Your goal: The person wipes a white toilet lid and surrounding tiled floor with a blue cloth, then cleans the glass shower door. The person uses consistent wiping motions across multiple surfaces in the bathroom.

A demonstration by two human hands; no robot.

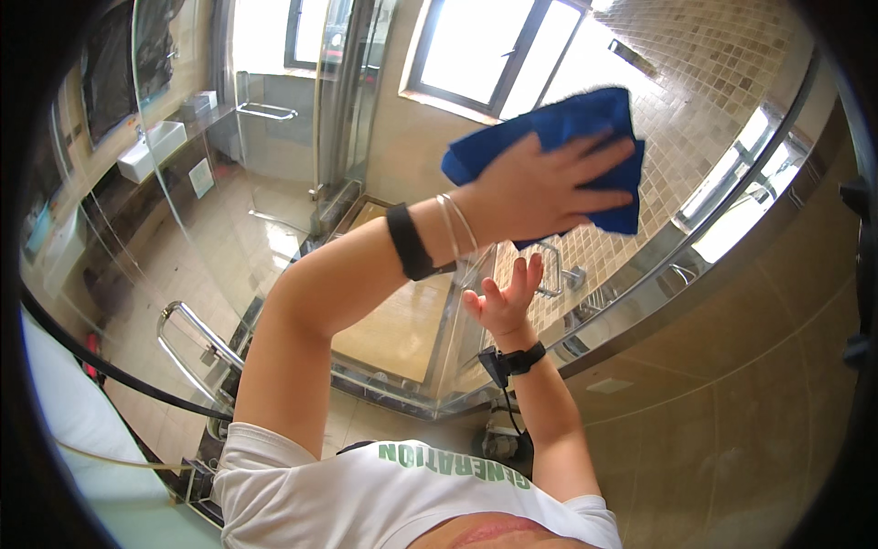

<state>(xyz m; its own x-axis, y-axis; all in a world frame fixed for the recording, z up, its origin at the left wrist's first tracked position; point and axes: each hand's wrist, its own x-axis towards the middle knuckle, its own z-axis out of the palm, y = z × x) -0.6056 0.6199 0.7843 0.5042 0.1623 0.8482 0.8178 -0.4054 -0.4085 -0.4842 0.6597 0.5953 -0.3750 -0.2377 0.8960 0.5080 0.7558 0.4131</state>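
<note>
My left hand [542, 185] reaches up and across to the right, its fingers spread over a folded blue cloth [603, 113]. The cloth lies flat behind the palm and fingers, and its edges stick out on several sides. Whether it touches the glass behind it, I cannot tell for certain. A black band [409, 240] and a thin pale bangle circle that forearm. Lower down, my right hand [507, 302] is raised, empty, with its fingers apart and slightly curled. Its wrist wears a black strap with a small device [495, 367] and a cable.
Glass shower panels [226, 165] with a chrome handle [185, 350] stand on the left. A white washbasin [152, 147] sits on a counter behind them. A metal rack [549, 271] is by the mosaic-tiled wall [720, 75]. A curved rail [744, 178] runs along the right. Ahead is a window [473, 55].
</note>
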